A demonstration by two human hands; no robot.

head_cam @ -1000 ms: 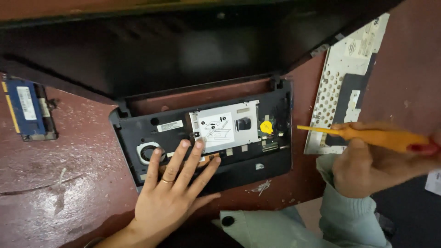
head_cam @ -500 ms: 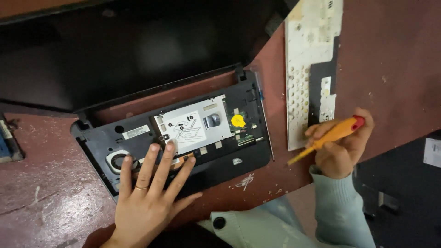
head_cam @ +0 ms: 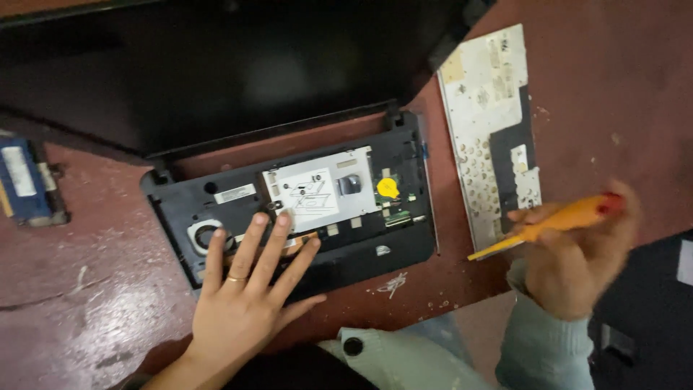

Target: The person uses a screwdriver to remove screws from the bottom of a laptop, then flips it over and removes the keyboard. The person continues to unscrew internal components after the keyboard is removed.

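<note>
- Removed keyboard [head_cam: 491, 130] lies upside down by the table's right edge, memory stick [head_cam: 25, 180] far left.
- Left hand [head_cam: 245, 303] presses flat, fingers spread, on the opened laptop base [head_cam: 289, 209] (yellow coin cell showing); right hand [head_cam: 577, 253] grips the orange screwdriver [head_cam: 548, 225] beside it.

This looks like an electronics repair workshop, or a repair bench in a home. A worn, scratched reddish-brown tabletop [head_cam: 86, 318] carries a small laptop [head_cam: 303, 209] with its keyboard deck stripped off, so the metal shield, fan opening and a yellow coin cell [head_cam: 388, 188] lie bare. The removed keyboard [head_cam: 491, 130] lies face down just beside it, white backing up. A blue memory module [head_cam: 25, 180] sits apart at the left edge. A yellow-handled screwdriver [head_cam: 548, 224] is in the right hand [head_cam: 577, 267]. White scuffs and crumbs mark the tabletop.
</note>
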